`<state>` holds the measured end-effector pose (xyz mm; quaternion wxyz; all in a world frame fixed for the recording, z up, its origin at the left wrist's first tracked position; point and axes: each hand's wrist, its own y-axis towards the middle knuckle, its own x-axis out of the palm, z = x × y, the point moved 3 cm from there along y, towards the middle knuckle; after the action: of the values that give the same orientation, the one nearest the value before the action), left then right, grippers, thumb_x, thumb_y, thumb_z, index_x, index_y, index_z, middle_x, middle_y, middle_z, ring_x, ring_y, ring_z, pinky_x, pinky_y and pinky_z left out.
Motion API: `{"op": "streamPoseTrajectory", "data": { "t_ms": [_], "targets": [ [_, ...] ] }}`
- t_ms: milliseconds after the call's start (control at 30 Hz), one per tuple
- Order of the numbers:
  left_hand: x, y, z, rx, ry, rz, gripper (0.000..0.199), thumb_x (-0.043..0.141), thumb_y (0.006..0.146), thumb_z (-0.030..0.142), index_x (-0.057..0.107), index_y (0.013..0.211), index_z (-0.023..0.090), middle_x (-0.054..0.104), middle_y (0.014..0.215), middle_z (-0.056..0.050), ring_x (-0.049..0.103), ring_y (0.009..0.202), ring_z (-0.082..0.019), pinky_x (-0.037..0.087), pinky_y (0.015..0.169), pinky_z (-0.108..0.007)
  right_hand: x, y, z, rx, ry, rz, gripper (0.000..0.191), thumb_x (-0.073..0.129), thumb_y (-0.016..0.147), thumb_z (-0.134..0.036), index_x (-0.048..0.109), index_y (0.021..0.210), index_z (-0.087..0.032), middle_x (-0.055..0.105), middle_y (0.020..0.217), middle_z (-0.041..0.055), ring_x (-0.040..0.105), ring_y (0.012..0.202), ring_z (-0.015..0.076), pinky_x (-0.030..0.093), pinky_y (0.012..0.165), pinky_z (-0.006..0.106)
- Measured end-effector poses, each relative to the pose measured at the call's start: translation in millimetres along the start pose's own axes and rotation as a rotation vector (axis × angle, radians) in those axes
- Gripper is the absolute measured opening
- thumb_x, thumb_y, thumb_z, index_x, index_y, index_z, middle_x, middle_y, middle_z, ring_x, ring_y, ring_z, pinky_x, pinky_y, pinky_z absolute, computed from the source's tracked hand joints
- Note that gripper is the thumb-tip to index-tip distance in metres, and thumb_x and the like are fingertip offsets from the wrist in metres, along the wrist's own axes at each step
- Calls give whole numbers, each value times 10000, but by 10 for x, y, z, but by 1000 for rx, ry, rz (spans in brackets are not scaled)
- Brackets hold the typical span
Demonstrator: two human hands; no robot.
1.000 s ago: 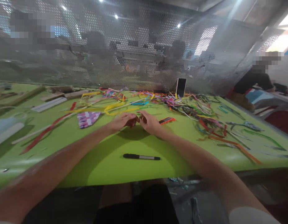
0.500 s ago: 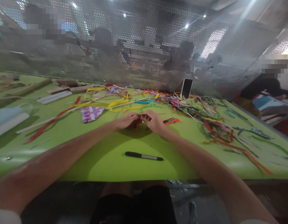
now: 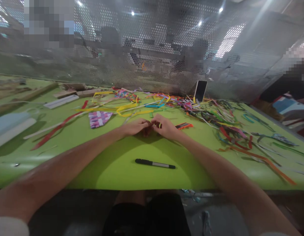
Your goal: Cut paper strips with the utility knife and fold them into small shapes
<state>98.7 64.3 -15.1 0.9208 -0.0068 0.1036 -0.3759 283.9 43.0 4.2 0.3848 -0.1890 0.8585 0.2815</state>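
Note:
My left hand (image 3: 138, 127) and my right hand (image 3: 164, 126) meet just above the green table (image 3: 112, 177), fingertips together. Both are closed in a pinch, and whatever lies between the fingers is hidden or too small to name. Beside my right hand lies an orange and black cutter (image 3: 184, 126). A black pen with a grey section (image 3: 155, 163) rests on the table nearer to me. To the left of my hands is a woven purple and white piece of strips (image 3: 99, 119).
Tangled coloured strips (image 3: 164, 100) spread along the back and right. A phone (image 3: 200, 91) leans upright behind them. Red strips (image 3: 59, 127), a white bar (image 3: 61, 101) and a pale blue face mask (image 3: 11, 123) lie at left. A person (image 3: 282, 85) is at far right.
The view has shifted slightly, so the things on the table appear a little further right. My hands stay together, with their fingertips slightly repositioned.

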Motion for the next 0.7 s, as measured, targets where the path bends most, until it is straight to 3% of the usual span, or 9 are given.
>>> {"op": "streamPoseTrajectory", "data": {
  "t_ms": [233, 400, 600, 700],
  "targets": [
    [-27, -18, 20, 19, -15, -55, 235, 765, 983, 336, 799, 824, 166, 810, 812, -80, 750, 717, -167, 585, 714, -259, -50, 1, -14, -8, 14, -21, 81, 684, 947, -145, 663, 946, -223, 598, 1076, 58, 581, 830, 172, 510, 789, 348],
    [-57, -6, 16, 48, 9, -78, 124, 821, 924, 291, 848, 904, 172, 821, 837, -79, 746, 722, -167, 584, 727, -260, -58, -1, -39, -14, 25, -37, 109, 698, 919, -137, 641, 912, -230, 593, 1072, 53, 584, 891, 194, 508, 822, 353],
    [-56, 8, 6, 134, 85, 17, 120, 787, 917, 224, 807, 816, 162, 754, 932, -53, 720, 658, -128, 622, 670, -249, -36, 20, -10, 14, 78, -6, 113, 661, 941, -156, 580, 884, -209, 585, 1029, 57, 557, 866, 177, 514, 843, 354],
    [-65, 2, 19, 155, 127, 75, 112, 744, 948, 210, 812, 873, 163, 734, 915, -36, 721, 622, -123, 627, 614, -237, -37, 27, 48, 42, 111, 11, 120, 694, 943, -185, 588, 888, -194, 602, 1007, 41, 552, 864, 170, 524, 852, 350]
  ]
}}
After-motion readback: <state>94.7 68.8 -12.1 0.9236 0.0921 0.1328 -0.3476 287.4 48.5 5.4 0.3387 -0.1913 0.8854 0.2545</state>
